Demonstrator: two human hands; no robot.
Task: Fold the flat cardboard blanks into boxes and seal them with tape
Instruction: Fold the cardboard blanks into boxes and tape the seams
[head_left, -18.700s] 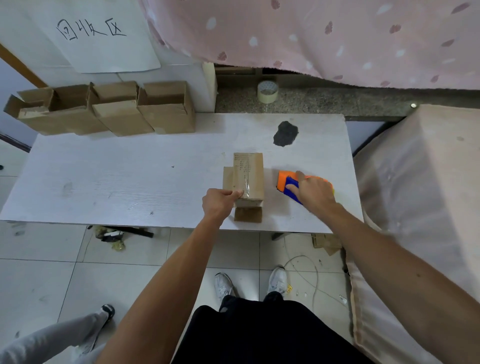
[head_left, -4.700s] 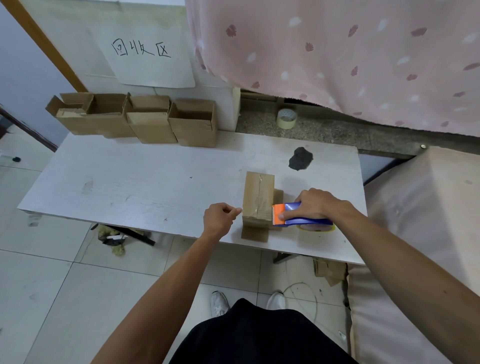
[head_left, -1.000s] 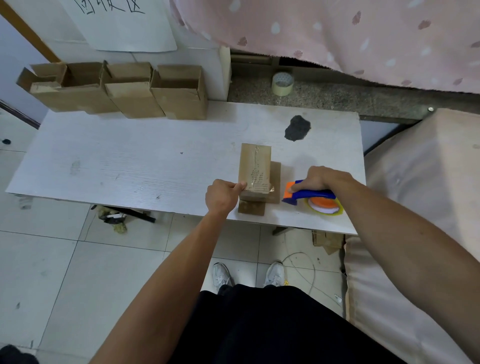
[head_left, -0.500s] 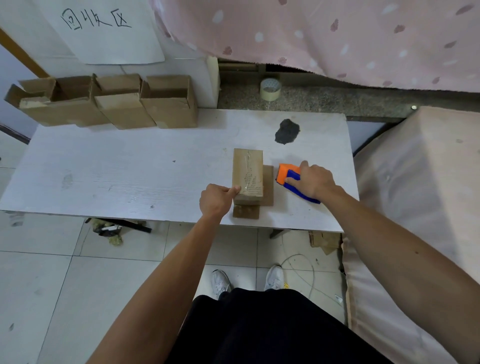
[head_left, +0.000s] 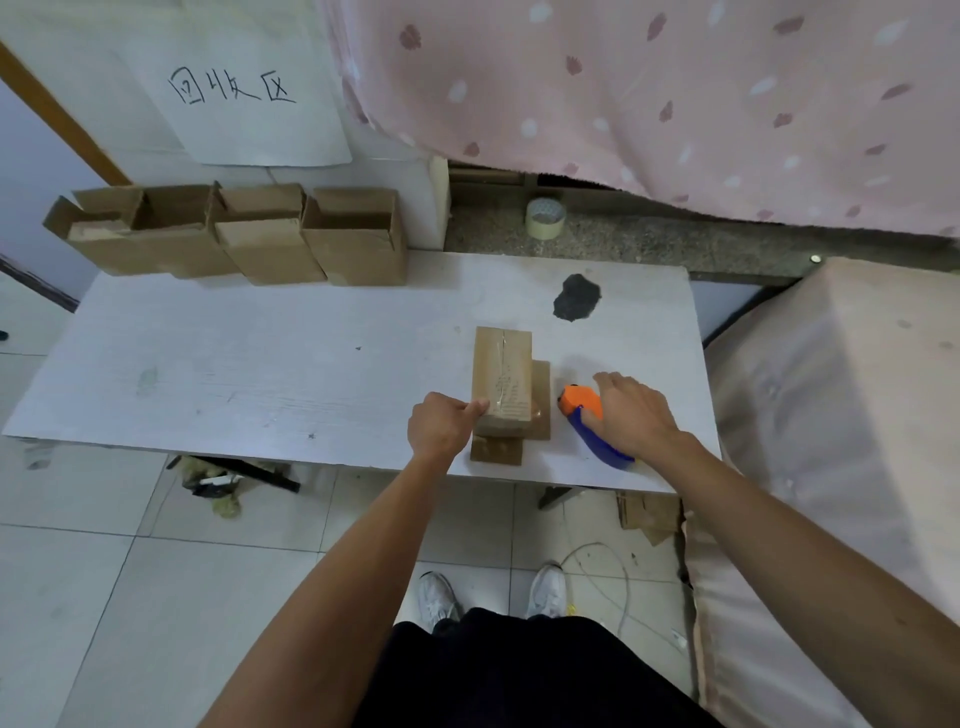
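My left hand (head_left: 441, 428) grips the near left corner of the box (head_left: 503, 379), fingers curled and thumb pressed on top. The box stands near the front edge of the desk (head_left: 260, 374), right of the middle, its lower flaps splayed flat. My right hand (head_left: 635, 415) curls over the orange-and-blue tape dispenser (head_left: 581, 409), just right of the box.

On my feed a white wood-grain desk (head_left: 249, 364) spans the middle of the frame, with a dark blotch (head_left: 575, 297) toward its upper right. Below it I see pale floor tiles (head_left: 93, 597) with grey joints, and a thin white cable (head_left: 592, 544) loops at lower centre-right. A white wall (head_left: 104, 62) fills the upper left, carrying a handwritten paper sheet (head_left: 244, 119) and a slanted brown wooden strip (head_left: 57, 111). Pink spotted fabric (head_left: 675, 93) hangs across the upper right above a speckled stone ledge (head_left: 675, 244). A beige cloth-covered bulk (head_left: 841, 426) fills the right edge. The light looks soft and even.
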